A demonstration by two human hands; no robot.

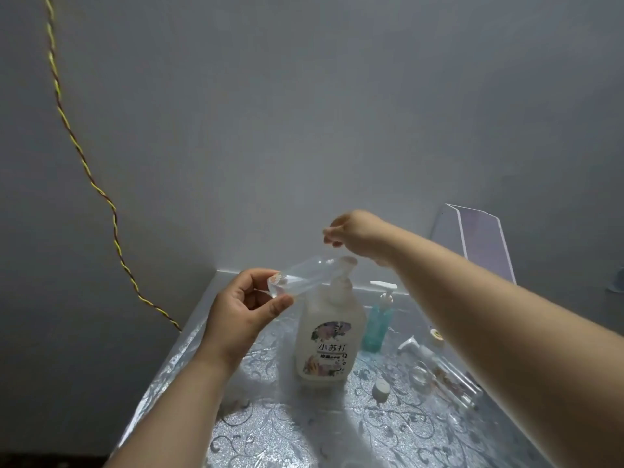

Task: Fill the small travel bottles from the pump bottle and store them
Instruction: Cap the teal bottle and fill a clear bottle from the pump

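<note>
Left hand: The left hand (243, 309) is gripping the small clear travel bottle (304, 275) by its base, thumb and fingers curled round it, left of the pump bottle (329, 339).
Travel bottle: It is hanging tilted in the air, its long axis running from the base at near left up to the mouth at far right. The mouth is sitting just beside the pump head (347, 261).
Right hand: The right hand (354, 231) is hovering above the pump head, apart from it, fingers curled downward. Whether it is pinching something small cannot be told from this angle.
Pump bottle: It is standing upright on the silver-patterned table (304, 427).
Coming move: The right hand is lying nearer the pump head and is probably going to press it. The fill is depending on the bottle's mouth meeting the spout.
Also showing: A teal pump bottle (376, 325) is standing behind at right. A white cap (381, 390) is lying nearer.
</note>
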